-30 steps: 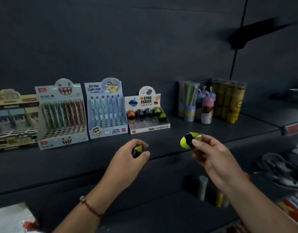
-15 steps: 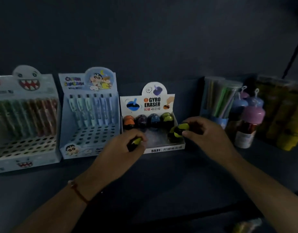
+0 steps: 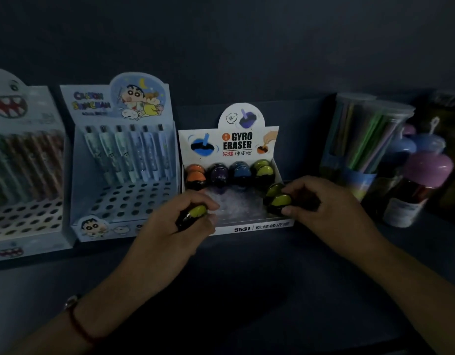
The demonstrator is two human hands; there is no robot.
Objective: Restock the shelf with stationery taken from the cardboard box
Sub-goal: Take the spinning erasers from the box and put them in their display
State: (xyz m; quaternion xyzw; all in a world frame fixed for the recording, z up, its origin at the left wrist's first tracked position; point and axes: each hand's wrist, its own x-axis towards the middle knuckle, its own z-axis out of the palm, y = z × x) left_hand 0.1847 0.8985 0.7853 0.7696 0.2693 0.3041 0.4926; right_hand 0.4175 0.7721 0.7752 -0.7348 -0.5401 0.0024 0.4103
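at the gyro eraser box's front edge, left grip holding yellow eraser, right grip pinching another

**What the dim shelf view hides**

At the left edge of the frame the monster-mouth pen box is cut off, its left side out of view. The left hand curls over a yellow-and-black eraser, hiding most of it. The right hand covers the right part of another yellow eraser at the lower right corner of the gyro eraser box. At the right edge, dark tubes behind the purple-capped bottle are too dim to identify. The bottle's label is too small to read.
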